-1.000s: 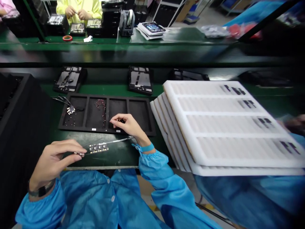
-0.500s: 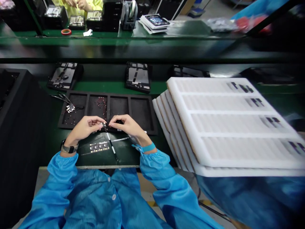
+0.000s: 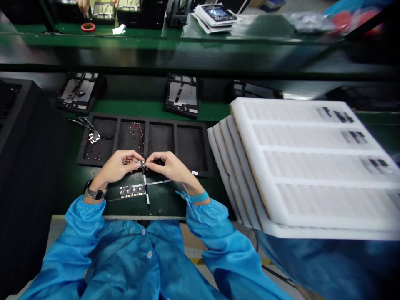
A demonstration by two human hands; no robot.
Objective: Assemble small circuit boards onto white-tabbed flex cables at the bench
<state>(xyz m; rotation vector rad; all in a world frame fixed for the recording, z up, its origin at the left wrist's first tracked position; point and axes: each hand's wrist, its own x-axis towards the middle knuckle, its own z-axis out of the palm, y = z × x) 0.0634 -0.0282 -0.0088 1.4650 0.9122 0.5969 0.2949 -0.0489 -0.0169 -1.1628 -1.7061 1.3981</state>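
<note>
Between thumb and fingers my left hand (image 3: 120,165) pinches a small circuit board (image 3: 141,164). A thin black-and-white flex strip (image 3: 146,187) hangs down from it toward the table edge. My right hand (image 3: 165,164) is closed in a pinch at the board's right end; what lies between its fingertips is too small to make out. Below my hands, a panel of small circuit boards (image 3: 133,191) lies flat on the green table. Just beyond them is a black foam tray (image 3: 205,160) with compartments, one holding fine red wires (image 3: 136,131), another small silver-white parts (image 3: 93,137).
On the right stands a stack of white foam trays (image 3: 265,150) with slots and some dark pieces. A tall black foam block (image 3: 34,166) borders the left. Open device housings (image 3: 181,95) sit behind the tray. Across the bench, a co-worker's hand (image 3: 83,6) shows at the top.
My right fingertips have closed in on the board in my left hand and now meet it. The flex strip hangs straighter. The whole view has shifted slightly.
</note>
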